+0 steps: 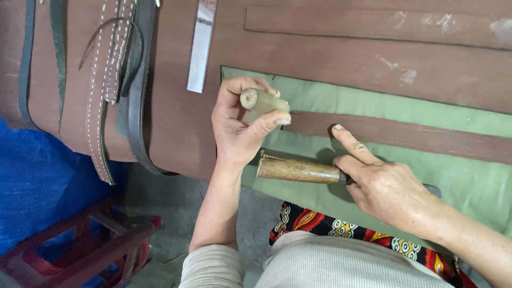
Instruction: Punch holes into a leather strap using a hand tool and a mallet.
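The left hand had its fingers clenched around a short pale cylinder, held up just above the green cloth. The right hand gripped a wooden-handled tool (its working end was hidden under the palm), forefinger stretched onto a brown leather strip lying on the cloth. A metal ruler lay on the larger leather sheet nearby.

Head camera looks steeply down, close over the workbench.
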